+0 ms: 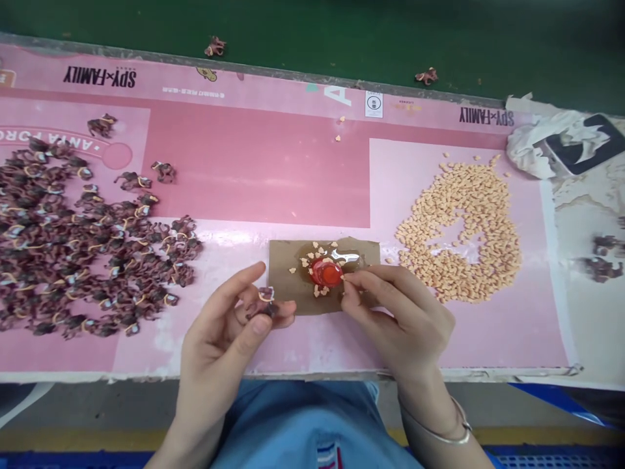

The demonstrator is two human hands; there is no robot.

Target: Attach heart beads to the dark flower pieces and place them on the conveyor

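In my left hand [234, 332], closed between thumb and fingers, is a small dark brown animal figurine [262, 306] with a pale band near its top. My right hand [400, 312] pinches a tiny beige piece [343, 278] at the edge of a red round cap [326, 273]. That cap sits in a wet, shiny patch on a brown cardboard piece [283, 286]. Several beige bits [317, 249] lie around the cap. The exact shape of the pinched piece is mostly covered by my fingertips.
On the left spreads a heap of similar figurines [88, 241]. A pile of beige pieces [469, 221] lies to the right on the pink printed sheet [263, 163]. A black tray [590, 146] with white tissue stands at the far right. Two figurines rest on the green surface [312, 39] behind.
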